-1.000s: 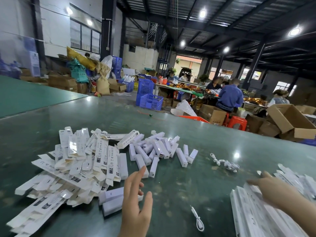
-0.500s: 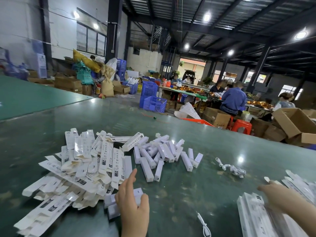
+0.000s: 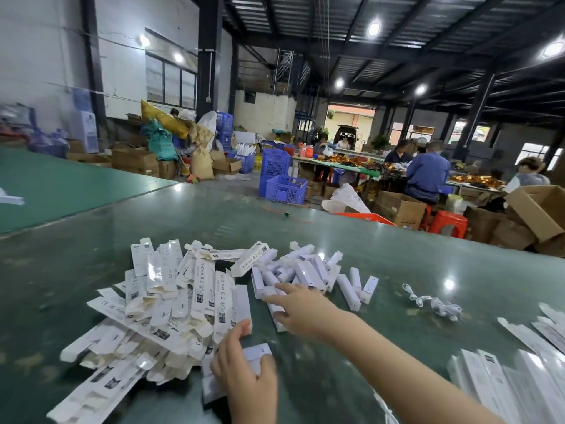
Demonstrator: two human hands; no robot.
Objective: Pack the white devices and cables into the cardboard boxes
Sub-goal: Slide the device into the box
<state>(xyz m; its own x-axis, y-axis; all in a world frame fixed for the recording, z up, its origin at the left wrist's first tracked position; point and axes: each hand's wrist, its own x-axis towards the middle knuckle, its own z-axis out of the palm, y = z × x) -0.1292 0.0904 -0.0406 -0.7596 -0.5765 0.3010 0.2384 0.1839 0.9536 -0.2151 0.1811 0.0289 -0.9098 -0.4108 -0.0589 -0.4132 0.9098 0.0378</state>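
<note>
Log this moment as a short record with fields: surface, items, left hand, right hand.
surface: green table
items: heap of flat boxes on the left; pile of white devices in the middle; coiled cable to the right; packed boxes near right
left hand: left hand rests on devices at the near edge
right hand: right hand reaches into the device pile, fingers extended

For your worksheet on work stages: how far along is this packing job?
Done: filled boxes stacked at right. In hand: the right hand reaches into the loose devices; the left hand rests on a device. Left: the flat boxes and a cable.
</note>
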